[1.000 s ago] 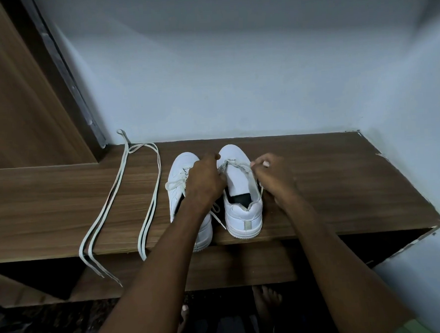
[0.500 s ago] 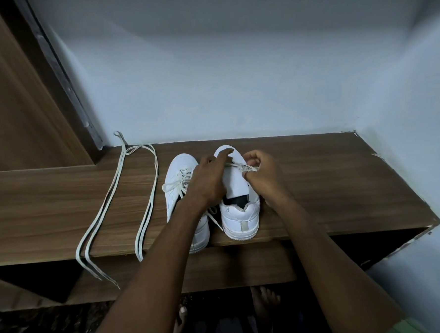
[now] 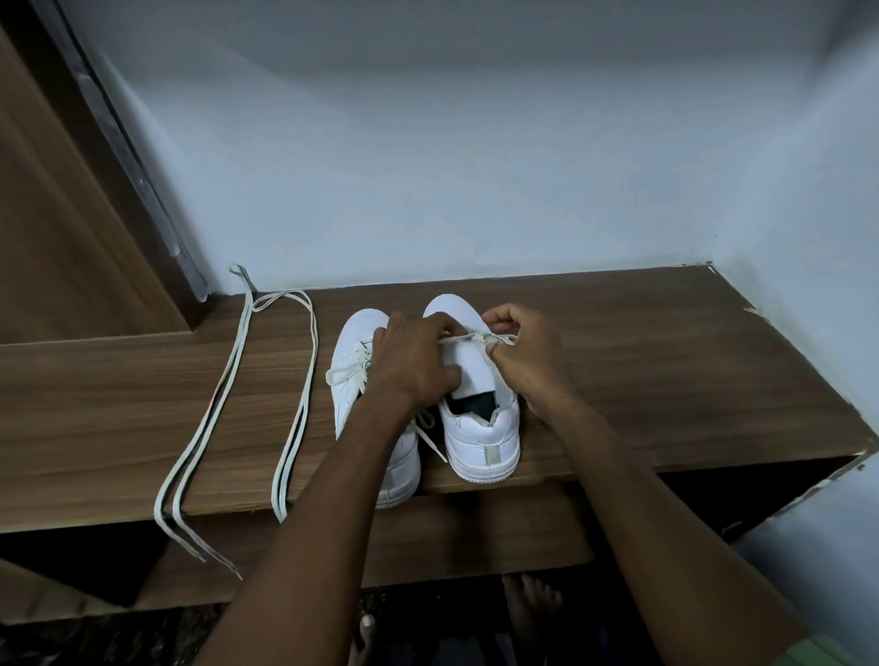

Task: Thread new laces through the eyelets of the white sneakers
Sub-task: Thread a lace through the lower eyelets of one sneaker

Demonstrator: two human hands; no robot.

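Note:
Two white sneakers stand side by side on a wooden shelf [image 3: 686, 369], heels toward me. The left sneaker [image 3: 358, 384] has a lace in its eyelets. Across the right sneaker [image 3: 479, 433] runs a short stretch of white lace [image 3: 471, 337], held between my two hands. My left hand [image 3: 413, 365] grips the right sneaker's left side and pinches one end of the lace. My right hand [image 3: 526, 358] pinches the other end at the shoe's right edge. Two loose white laces [image 3: 216, 413] lie in long loops to the left.
The loose laces hang over the shelf's front edge. A wooden panel [image 3: 33, 203] rises at the left and pale walls close the back and right. My bare feet [image 3: 526, 605] show on the dark floor below.
Both hands have stayed on the right sneaker. The right hand shifted slightly inward and the lace between the hands is now drawn straighter across the shoe.

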